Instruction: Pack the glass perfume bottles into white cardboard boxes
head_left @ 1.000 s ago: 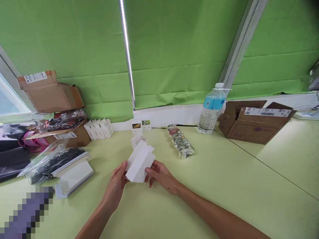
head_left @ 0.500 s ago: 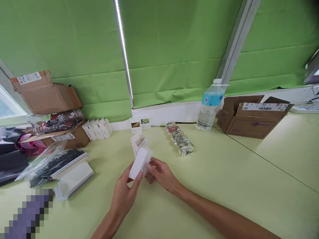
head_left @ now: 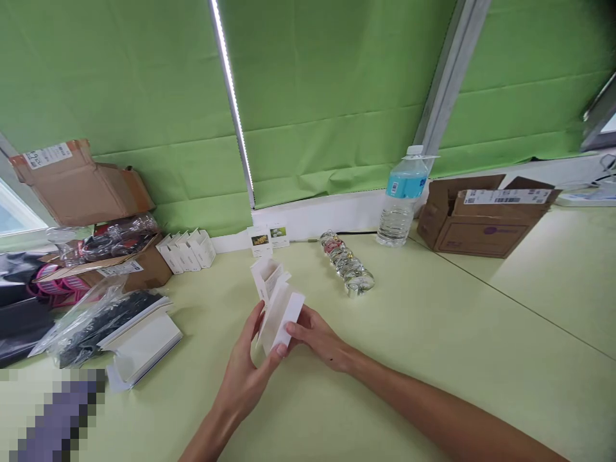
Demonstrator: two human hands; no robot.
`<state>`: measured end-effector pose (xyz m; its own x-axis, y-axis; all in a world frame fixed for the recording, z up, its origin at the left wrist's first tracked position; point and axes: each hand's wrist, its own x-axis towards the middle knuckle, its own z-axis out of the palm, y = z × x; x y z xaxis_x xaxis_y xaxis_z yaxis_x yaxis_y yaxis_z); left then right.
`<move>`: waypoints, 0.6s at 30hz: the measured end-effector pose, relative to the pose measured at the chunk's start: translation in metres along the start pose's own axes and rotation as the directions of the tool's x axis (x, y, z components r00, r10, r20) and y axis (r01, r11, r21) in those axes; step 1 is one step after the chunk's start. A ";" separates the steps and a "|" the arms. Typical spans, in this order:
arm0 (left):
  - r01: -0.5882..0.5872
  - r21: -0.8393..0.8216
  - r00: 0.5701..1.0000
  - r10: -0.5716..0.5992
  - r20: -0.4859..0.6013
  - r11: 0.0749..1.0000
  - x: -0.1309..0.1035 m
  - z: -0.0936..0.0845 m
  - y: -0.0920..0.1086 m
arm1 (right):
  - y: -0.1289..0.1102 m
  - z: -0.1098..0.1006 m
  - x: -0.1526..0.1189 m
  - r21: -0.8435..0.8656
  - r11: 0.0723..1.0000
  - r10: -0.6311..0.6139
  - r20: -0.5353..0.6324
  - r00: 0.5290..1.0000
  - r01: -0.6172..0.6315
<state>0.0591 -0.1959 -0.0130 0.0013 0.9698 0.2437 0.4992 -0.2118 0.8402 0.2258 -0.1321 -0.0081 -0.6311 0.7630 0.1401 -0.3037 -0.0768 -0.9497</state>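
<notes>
One white carton (head_left: 278, 314), apparently part-open, is clamped in the grip of left hand (head_left: 246, 371) and right hand (head_left: 321, 339).

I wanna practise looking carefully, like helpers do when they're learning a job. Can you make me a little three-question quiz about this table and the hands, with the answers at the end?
1. What are the left hand and the right hand holding together?
2. True or false: the water bottle is lying on its side.
3. Fill the gap: just right of the bottle sits an open brown ____.

Key:
1. A white carton.
2. False; it stands upright.
3. Cardboard box.
</notes>
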 end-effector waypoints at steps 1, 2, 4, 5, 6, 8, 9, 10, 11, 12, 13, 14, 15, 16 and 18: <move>0.015 -0.051 1.000 -0.013 0.028 0.999 0.001 -0.001 -0.001 | -0.001 0.000 0.000 0.001 1.000 -0.005 0.022 1.000 0.005; 0.018 -0.085 0.998 -0.014 0.053 0.996 0.002 -0.001 -0.003 | 0.000 0.000 0.001 0.006 1.000 -0.013 0.039 0.999 0.012; 0.010 -0.087 0.997 -0.003 0.080 0.996 0.003 0.000 -0.005 | 0.001 0.001 0.001 0.012 1.000 -0.022 0.049 0.999 0.021; -0.001 -0.056 0.997 0.006 0.077 0.998 0.003 0.000 -0.005 | 0.002 0.000 0.002 0.012 1.000 -0.021 0.047 0.999 0.020; -0.017 -0.008 0.998 0.017 0.063 1.000 0.003 0.001 -0.005 | 0.004 0.000 0.003 0.011 1.000 -0.019 0.042 0.999 0.018; -0.057 0.099 0.998 0.055 0.019 0.993 0.001 0.002 -0.004 | 0.007 -0.002 0.004 0.002 1.000 -0.015 0.034 0.999 0.015; -0.076 0.148 0.997 0.078 -0.004 0.986 0.000 0.003 -0.003 | 0.008 -0.002 0.004 -0.009 1.000 -0.018 0.027 0.999 0.018; -0.092 0.196 0.995 0.100 -0.028 0.976 0.000 0.003 -0.003 | 0.010 -0.003 0.004 -0.027 0.999 -0.022 0.017 1.000 0.022; -0.103 0.245 0.992 0.119 -0.051 0.964 -0.001 0.003 -0.002 | 0.012 -0.003 0.004 -0.051 0.998 -0.024 0.006 1.000 0.025; -0.111 0.298 0.988 0.139 -0.073 0.948 -0.001 0.002 -0.003 | 0.015 -0.003 0.003 -0.081 0.996 -0.022 -0.003 1.000 0.021; -0.122 0.355 0.982 0.164 -0.093 0.927 -0.001 0.002 -0.004 | 0.017 -0.003 0.003 -0.112 0.994 -0.015 -0.010 1.000 0.013; -0.135 0.412 0.975 0.196 -0.108 0.901 -0.001 0.002 -0.005 | 0.019 -0.002 0.002 -0.140 0.990 -0.006 -0.018 1.000 0.003; -0.153 0.466 0.964 0.235 -0.123 0.871 -0.001 0.002 -0.006 | 0.020 0.000 0.000 -0.165 0.986 0.004 -0.030 1.000 -0.009; -0.174 0.515 0.950 0.281 -0.136 0.839 0.000 0.002 -0.008 | 0.021 0.002 -0.001 -0.184 0.983 0.010 -0.050 0.999 -0.019; -0.212 0.592 0.918 0.367 -0.153 0.778 0.000 0.001 -0.010 | 0.020 0.007 -0.003 -0.207 0.978 0.012 -0.103 0.995 -0.033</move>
<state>0.0554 -0.1940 -0.0217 0.0515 0.7938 0.6059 0.9006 -0.2991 0.3152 0.2168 -0.1405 -0.0261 -0.5576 0.8241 0.0995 -0.1288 0.0326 -0.9911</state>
